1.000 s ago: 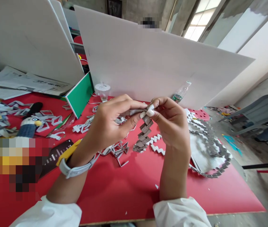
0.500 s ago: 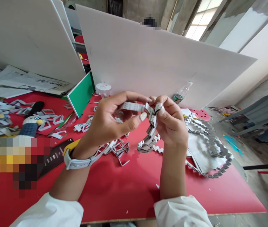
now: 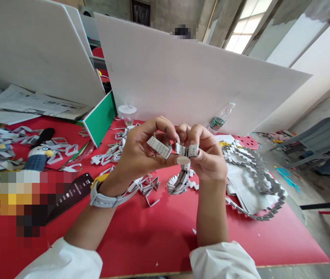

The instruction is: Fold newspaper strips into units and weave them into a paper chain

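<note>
Left hand (image 3: pixel 145 149) holds a folded strip (image 3: pixel 158 147); right hand (image 3: pixel 211 159) pinches the upper end of the paper chain (image 3: pixel 178 183), which hangs below the grip. Step in hand, probably: linking. Next move likely calls for steadying that end, threading the strip.

Print on folded paper strip (image 3: pixel 159 147) too small to read. Part of paper chain (image 3: pixel 180 181) hidden behind thumb of left hand (image 3: pixel 140 149). Person (image 3: pixel 182 32) beyond white board (image 3: pixel 199 81): only blurred head-top visible. Grey chair (image 3: pixel 324 133) cut off at right.
</note>
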A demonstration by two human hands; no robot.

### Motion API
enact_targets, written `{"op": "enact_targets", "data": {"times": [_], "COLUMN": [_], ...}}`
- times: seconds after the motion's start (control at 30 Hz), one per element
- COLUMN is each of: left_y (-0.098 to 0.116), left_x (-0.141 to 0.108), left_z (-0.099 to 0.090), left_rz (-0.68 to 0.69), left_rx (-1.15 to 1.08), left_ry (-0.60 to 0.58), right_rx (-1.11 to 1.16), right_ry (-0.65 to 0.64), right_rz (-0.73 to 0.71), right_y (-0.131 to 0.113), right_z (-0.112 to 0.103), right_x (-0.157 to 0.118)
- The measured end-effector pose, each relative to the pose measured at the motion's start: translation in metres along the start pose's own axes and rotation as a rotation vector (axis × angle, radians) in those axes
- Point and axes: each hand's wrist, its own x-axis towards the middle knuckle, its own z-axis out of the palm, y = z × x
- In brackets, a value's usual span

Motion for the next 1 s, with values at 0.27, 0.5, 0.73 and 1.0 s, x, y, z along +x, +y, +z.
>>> {"op": "enact_targets", "data": {"times": [0.27,0.5,0.73,1.0], "left_y": [0.002,0.0,-0.004,0.001], "left_x": [-0.002,-0.001,0.001,0.0], "left_z": [0.006,0.004,0.0,-0.002], "left_rz": [0.026,0.093,0.231,0.162], "left_rx": [0.017,0.076,-0.103,-0.078], "left_ry": [0.018,0.023,-0.083,-0.207], "right_rx": [0.068,0.088,0.152,-0.171], "right_ry": [-0.048,-0.066,-0.171,-0.137], "right_rz": [-0.048,-0.067,-0.102,-0.17], "right_y": [0.0,0.0,0.006,-0.007], "right_z": [0.001,0.002,0.003,-0.003], "right_x": [0.0,0.0,0.002,-0.004]}}
